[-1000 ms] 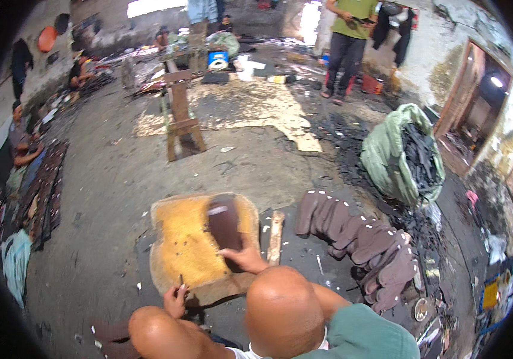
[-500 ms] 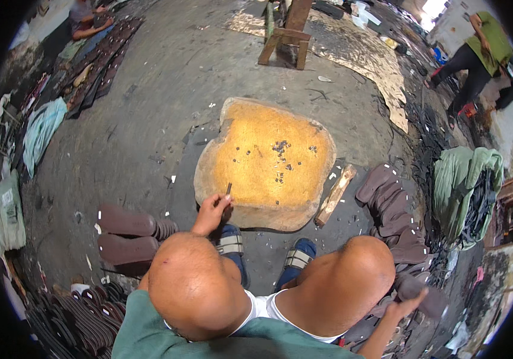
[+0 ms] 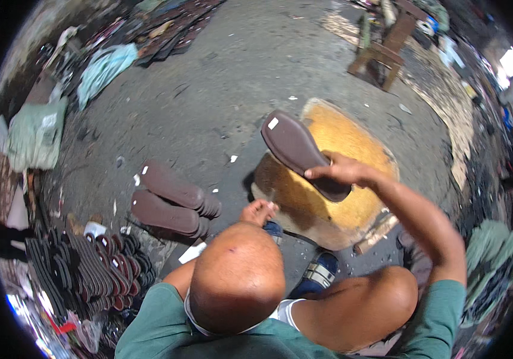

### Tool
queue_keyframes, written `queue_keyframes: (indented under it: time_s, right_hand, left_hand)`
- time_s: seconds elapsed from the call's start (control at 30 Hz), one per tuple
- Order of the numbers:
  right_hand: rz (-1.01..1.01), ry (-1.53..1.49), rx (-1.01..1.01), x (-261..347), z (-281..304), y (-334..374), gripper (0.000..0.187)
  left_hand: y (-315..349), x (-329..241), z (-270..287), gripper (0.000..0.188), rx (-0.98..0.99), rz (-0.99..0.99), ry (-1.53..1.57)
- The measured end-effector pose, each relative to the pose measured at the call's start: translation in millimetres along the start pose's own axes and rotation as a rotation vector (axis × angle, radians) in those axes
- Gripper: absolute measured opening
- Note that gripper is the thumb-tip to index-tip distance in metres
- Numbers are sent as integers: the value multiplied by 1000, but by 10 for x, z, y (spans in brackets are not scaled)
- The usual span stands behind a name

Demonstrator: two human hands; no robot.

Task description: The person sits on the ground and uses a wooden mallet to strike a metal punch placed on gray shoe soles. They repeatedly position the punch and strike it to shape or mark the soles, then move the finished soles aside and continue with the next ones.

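Observation:
My right hand [image 3: 345, 169] grips a dark brown shoe sole [image 3: 295, 143] near its narrower end. The sole is held up at a slant above the yellow-topped slab [image 3: 364, 143], and a small white sticker shows at its wider end. Beside my left knee, my left hand [image 3: 259, 211] is closed, fingertips pinched together at the slab's near left edge. What it holds, if anything, is too small to make out. To the left, more brown soles [image 3: 170, 212] lie on the floor in two overlapping rows.
Stacks of dark soles [image 3: 92, 269] stand at the lower left. A short wooden piece [image 3: 376, 234] lies by the slab's right edge. Green sacks stand at left [image 3: 38, 134] and right [image 3: 496, 257]. A wooden stand [image 3: 382, 54] rises at the far right.
My right hand has come from the soles on the right to above the slab, bringing one sole. The dark strip earlier in my left hand is no longer visible. The view has swung left.

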State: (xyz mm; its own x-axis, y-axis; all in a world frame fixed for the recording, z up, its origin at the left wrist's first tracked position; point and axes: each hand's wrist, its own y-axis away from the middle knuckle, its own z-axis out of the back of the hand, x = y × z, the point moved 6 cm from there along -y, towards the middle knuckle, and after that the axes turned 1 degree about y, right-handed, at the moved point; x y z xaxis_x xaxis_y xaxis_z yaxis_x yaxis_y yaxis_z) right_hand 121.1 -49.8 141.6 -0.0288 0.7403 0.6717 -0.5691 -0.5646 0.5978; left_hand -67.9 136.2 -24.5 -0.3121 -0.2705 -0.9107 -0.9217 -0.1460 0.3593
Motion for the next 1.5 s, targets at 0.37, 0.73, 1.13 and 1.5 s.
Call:
queue_keyframes:
  time_s: [0.37, 0.73, 1.13, 1.5]
  right_hand:
    - [43, 95, 264, 724, -1626, -2443, 100]
    - [307, 622, -204, 1232, -2273, -2219, 102]
    - [623, 703, -384, 736, -326, -890, 95]
    - [301, 538, -392, -1228, -394, 130, 83]
  left_hand:
    - [487, 374, -334, 25, 103, -264, -533]
    - [433, 385, -180, 20, 150, -86, -419]
    - [340, 77, -314, 16, 184, -132, -280]
    - [-319, -165, -1058, 27, 562, 174, -359]
